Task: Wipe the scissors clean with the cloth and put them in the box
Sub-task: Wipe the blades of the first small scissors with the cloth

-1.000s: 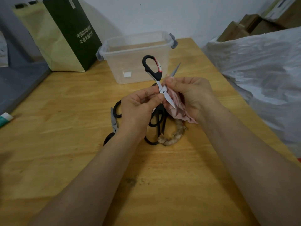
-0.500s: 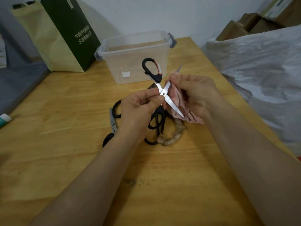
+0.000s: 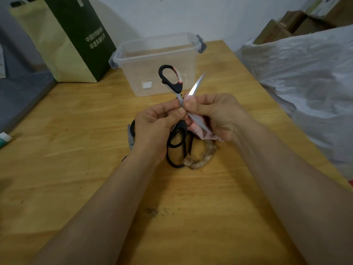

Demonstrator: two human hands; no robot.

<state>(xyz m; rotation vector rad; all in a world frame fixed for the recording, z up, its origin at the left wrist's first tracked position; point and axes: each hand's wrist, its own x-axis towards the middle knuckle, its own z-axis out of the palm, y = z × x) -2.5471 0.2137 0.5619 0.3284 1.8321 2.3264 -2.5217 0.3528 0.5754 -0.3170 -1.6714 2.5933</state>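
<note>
Pinching the open scissors near their pivot, the left hand holds them; the right hand, gripping the cloth round one blade, could slip and get cut.

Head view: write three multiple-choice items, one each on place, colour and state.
1. Where does the clear box stand? A. on the table B. on the floor C. on a shelf
2. What colour is the handle of the held scissors? A. blue B. yellow C. black with red
3. How are their blades? A. shut together B. spread apart C. inside the box
1A, its base rests on the tabletop; 2C, the raised loop is black with a red patch; 3B, one blade points up, the other lies against the cloth in the right hand.
</note>
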